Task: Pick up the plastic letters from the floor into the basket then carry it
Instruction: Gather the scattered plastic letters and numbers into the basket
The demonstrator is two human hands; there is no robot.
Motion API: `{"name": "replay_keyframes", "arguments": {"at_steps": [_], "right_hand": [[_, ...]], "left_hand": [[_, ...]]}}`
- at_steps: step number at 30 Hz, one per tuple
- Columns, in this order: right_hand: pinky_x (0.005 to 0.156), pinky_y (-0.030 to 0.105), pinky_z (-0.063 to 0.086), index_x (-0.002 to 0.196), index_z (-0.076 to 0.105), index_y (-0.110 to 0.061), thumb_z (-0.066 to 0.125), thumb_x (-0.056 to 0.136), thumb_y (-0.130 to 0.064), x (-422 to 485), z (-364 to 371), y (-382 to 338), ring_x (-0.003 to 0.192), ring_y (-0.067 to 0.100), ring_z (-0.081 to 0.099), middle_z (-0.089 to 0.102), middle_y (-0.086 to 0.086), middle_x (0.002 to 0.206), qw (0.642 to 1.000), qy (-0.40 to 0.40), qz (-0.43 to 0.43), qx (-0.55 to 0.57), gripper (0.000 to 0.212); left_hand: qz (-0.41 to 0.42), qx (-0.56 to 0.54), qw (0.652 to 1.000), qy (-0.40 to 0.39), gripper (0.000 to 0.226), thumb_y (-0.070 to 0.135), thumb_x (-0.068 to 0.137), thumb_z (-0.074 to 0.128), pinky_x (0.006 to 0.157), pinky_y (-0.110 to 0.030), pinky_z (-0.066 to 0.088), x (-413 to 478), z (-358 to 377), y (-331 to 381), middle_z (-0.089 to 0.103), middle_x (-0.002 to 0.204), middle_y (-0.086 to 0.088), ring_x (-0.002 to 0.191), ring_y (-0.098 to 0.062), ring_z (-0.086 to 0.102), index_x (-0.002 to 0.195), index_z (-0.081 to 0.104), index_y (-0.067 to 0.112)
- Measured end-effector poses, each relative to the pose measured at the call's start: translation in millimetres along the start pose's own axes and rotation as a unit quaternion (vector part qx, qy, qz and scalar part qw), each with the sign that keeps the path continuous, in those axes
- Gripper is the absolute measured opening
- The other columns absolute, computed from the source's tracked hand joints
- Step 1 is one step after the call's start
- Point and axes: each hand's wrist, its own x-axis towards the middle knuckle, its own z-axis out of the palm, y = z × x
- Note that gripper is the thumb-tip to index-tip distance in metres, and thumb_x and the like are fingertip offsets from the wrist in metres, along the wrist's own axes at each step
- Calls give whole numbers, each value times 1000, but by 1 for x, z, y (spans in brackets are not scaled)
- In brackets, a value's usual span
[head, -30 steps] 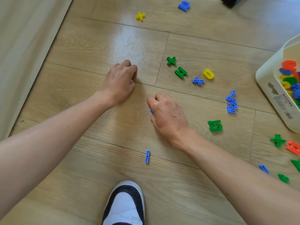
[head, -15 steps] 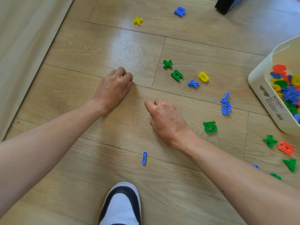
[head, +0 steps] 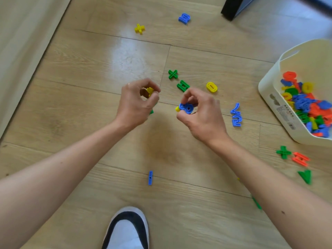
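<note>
A: Status on the pickup?

B: Partway, by the look of it. The basket (head: 269,90) sits at the right edge of the floor (head: 89,69), already holding a heap of mixed letters. Plenty left outside it: green X (head: 173,74), green H (head: 183,85), yellow O (head: 212,87), two blue pieces (head: 236,115) mid-floor, a blue bar (head: 150,177) near the shoe (head: 126,229), yellow X (head: 139,29) and a blue piece (head: 184,18) at the far side, plus a green cross (head: 283,152), an orange H (head: 300,159) and a green V (head: 305,176) just beside the basket. Carry step not started.

A: Hands?

B: Both raised off the floor, fingers curled in. Left hand (head: 136,103) pinches a yellow piece (head: 149,91) at the fingertips; a bit of green shows under the palm, can't tell what. Right hand (head: 201,114) grips a blue letter (head: 186,108) between thumb and fingers, with a yellow bit (head: 177,109) poking out beside it.

A: Next?

B: Likely dump both handfuls in the basket, well to the right.
</note>
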Motion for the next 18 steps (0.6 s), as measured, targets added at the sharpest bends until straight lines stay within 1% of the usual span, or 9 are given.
{"name": "replay_keyframes", "arguments": {"at_steps": [1, 3, 4, 6, 8, 10, 12, 15, 18], "right_hand": [[61, 21, 46, 77, 60, -16, 72, 66, -10, 0, -11, -1, 72, 20, 62, 66, 2, 72, 1000, 15, 10, 15, 17], [59, 28, 51, 75, 58, -21, 71, 65, -14, 2, -47, -1, 70, 21, 63, 67, 3, 71, 997, 58, 27, 47, 18], [58, 33, 54, 74, 57, -23, 71, 64, -16, 3, -63, -1, 68, 24, 63, 66, 4, 70, 994, 75, 35, 67, 18], [56, 40, 54, 73, 55, -24, 70, 65, -16, 3, -103, 1, 59, 28, 61, 64, 13, 69, 986, 126, 47, 101, 19], [53, 39, 51, 72, 54, -23, 69, 68, -4, 1, -146, 11, 50, 24, 54, 59, 18, 67, 969, 182, 72, 149, 25], [52, 33, 48, 74, 53, -20, 68, 73, 5, -5, -185, 28, 47, 21, 50, 59, 14, 65, 948, 232, 111, 186, 30], [53, 30, 48, 75, 52, -18, 67, 76, 8, -11, -214, 49, 46, 17, 50, 62, 3, 60, 926, 274, 155, 207, 30], [61, 40, 49, 75, 53, -17, 68, 74, 6, -19, -235, 81, 56, 22, 52, 60, 4, 62, 895, 318, 206, 235, 28], [64, 45, 51, 74, 54, -17, 70, 71, 2, -22, -245, 101, 62, 25, 54, 59, 8, 65, 886, 335, 226, 227, 26]], "left_hand": [[-12, -36, 999, -9, 9, 9, 83, 61, 48, -21, 46, 0, 7, 11, 65, 66, -3, 57, -14, 59, 81, 70, 11], [-17, -110, 993, -30, 9, 6, 86, 61, 49, -24, 45, 9, 28, 42, 67, 70, -15, 57, -13, 57, 83, 69, 9], [-17, -137, 990, -35, 10, 5, 87, 61, 48, -23, 44, 12, 36, 56, 67, 70, -14, 56, -12, 56, 83, 69, 9], [-10, -182, 981, -59, 12, 6, 88, 61, 43, -19, 39, 21, 60, 90, 61, 62, -4, 49, -9, 51, 82, 68, 12], [8, -204, 974, -103, 13, 9, 89, 60, 41, -20, 38, 32, 89, 126, 57, 60, -4, 47, -9, 48, 81, 67, 16], [31, -213, 966, -146, 13, 10, 89, 59, 38, -20, 37, 42, 122, 160, 55, 60, -8, 44, -11, 46, 81, 67, 17], [59, -203, 964, -159, 13, 10, 86, 58, 39, -21, 38, 52, 157, 188, 57, 63, -4, 45, -11, 48, 82, 69, 17], [87, -167, 969, -160, 14, 13, 84, 59, 45, -22, 45, 62, 204, 210, 64, 75, 0, 48, -6, 56, 83, 71, 19], [100, -131, 973, -161, 14, 23, 81, 58, 55, -26, 51, 64, 240, 219, 63, 81, 6, 61, -14, 64, 85, 71, 25]]}}
